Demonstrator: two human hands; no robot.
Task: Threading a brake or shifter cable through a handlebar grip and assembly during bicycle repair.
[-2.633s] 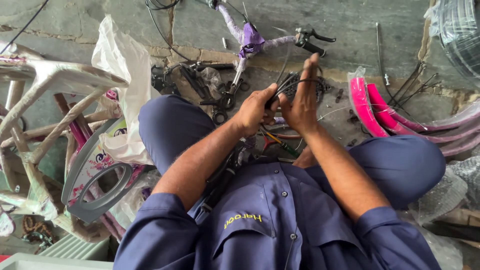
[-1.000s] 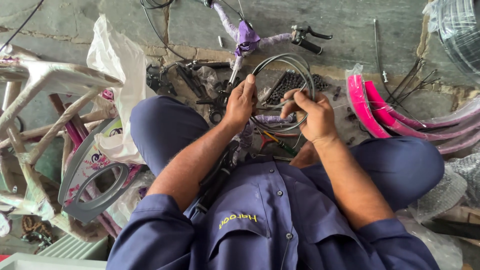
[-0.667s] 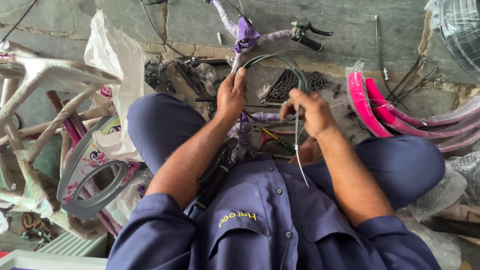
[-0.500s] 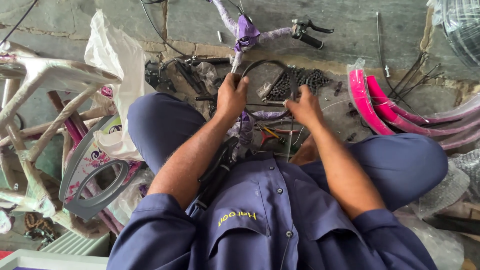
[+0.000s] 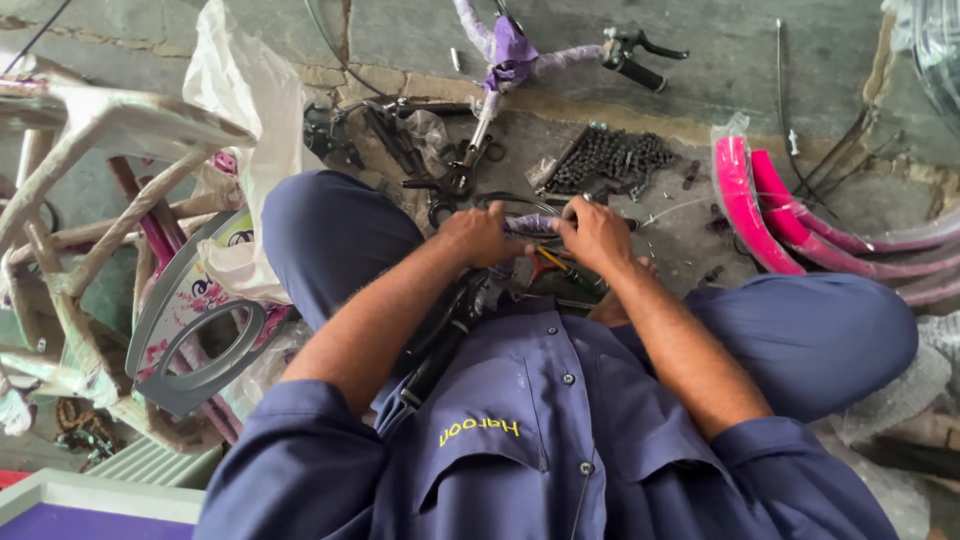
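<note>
At frame centre, the left hand and right hand gripped a wrapped purple tube; loosened grip risked dropping it.

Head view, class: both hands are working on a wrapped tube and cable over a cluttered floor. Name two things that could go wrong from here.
1. The left hand and right hand grip the tube close together; a slip could pinch fingers or let the cable whip loose.
2. The small parts lying on the floor just ahead could get knocked and scattered, perhaps lost.
</note>
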